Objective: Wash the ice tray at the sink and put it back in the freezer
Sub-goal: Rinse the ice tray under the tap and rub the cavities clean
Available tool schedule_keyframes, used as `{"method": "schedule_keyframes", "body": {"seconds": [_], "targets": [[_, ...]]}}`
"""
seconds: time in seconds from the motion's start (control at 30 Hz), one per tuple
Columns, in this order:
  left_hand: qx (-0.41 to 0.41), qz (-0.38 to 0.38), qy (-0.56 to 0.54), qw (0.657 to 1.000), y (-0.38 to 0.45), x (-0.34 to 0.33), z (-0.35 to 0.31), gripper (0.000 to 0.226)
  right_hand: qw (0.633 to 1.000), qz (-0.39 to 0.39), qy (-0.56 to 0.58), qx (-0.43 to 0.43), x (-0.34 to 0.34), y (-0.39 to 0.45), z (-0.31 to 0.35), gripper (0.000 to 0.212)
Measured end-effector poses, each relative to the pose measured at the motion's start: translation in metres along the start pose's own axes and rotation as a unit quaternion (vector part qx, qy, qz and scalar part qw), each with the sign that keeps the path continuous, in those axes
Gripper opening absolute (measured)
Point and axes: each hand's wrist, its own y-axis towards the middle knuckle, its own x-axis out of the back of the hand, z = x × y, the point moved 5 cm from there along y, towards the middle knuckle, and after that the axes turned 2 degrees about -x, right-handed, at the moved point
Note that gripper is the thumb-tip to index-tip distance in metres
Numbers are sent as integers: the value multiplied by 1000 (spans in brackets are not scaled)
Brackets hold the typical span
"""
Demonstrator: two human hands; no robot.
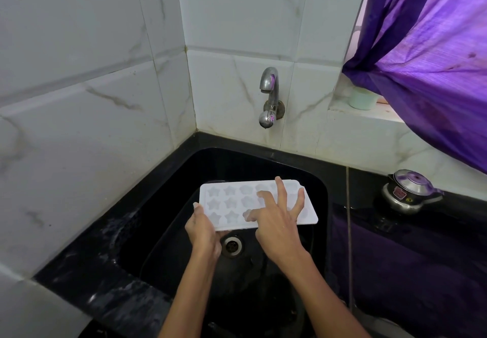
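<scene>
The left hand (201,228) grips the near-left corner of the ice tray (232,206), held over the sink (320,187) above the drain (232,245). The right hand (276,221), open with fingers spread, rubs the moulds. Working each cavity under the dry tap (270,95) would probably clean better.

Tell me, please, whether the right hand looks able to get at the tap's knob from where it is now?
Probably yes. The right hand only rests its fingers on the ice tray, which the left hand grips, and nothing stands between it and the knob above the sink.
</scene>
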Motion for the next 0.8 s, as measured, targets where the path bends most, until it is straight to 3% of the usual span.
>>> {"method": "schedule_keyframes", "body": {"seconds": [0.23,0.63,0.8], "targets": [[10,-2,7,1000,1,-1,3,38,999,-31,26,4,-3,4,10,50],[9,12,2,1000,-3,-7,6,37,998,-1,-6,59,0,5,25,30],[15,5,5,1000,-4,-6,7,37,998,14,-12,62,-3,3,26,31]]}}
